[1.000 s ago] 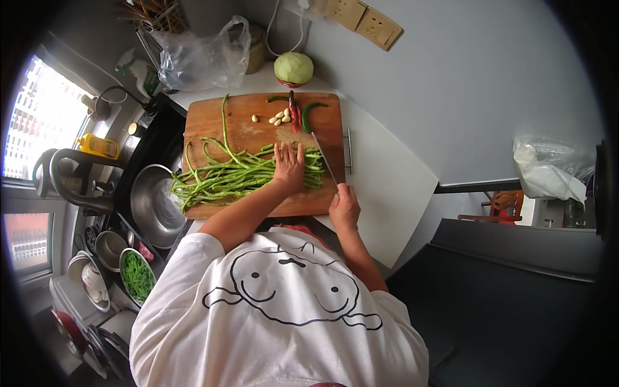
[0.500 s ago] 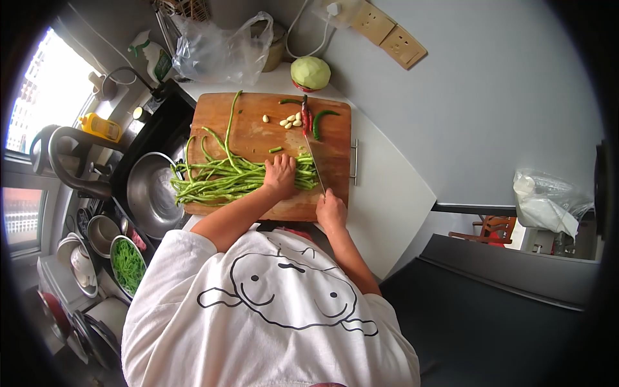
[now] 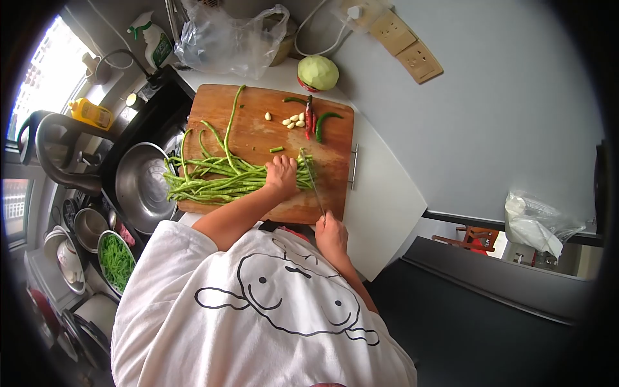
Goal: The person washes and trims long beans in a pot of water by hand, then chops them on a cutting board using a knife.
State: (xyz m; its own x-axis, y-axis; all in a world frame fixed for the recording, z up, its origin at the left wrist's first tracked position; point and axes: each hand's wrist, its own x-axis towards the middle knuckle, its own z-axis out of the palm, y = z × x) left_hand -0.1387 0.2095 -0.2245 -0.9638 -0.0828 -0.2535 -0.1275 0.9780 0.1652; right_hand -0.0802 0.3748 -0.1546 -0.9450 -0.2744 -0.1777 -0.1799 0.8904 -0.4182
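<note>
My left hand (image 3: 282, 176) presses down on a bunch of long green beans (image 3: 219, 184), its fingers curled over them near their right ends. The beans lie roughly side by side across a wooden cutting board (image 3: 258, 106), a few stems trailing toward the far edge. My right hand (image 3: 331, 233) is closed round the handle of a kitchen knife (image 3: 312, 175). The narrow-looking blade points away from me and lies at the right ends of the beans, just right of my left fingers. A short cut bean piece (image 3: 276, 149) rests beyond the bunch.
Garlic cloves (image 3: 295, 120), red chillies (image 3: 309, 119) and a curved green chilli (image 3: 325, 124) lie at the board's far right. Behind stands a peeled pale-green round vegetable (image 3: 318, 73). A metal wok (image 3: 145, 187) and a bowl of cut greens (image 3: 117, 261) are on the left.
The knife and my right hand have drawn back toward me, and the blade is closer to my left hand. My left hand stays on the beans. The camera view has shifted slightly.
</note>
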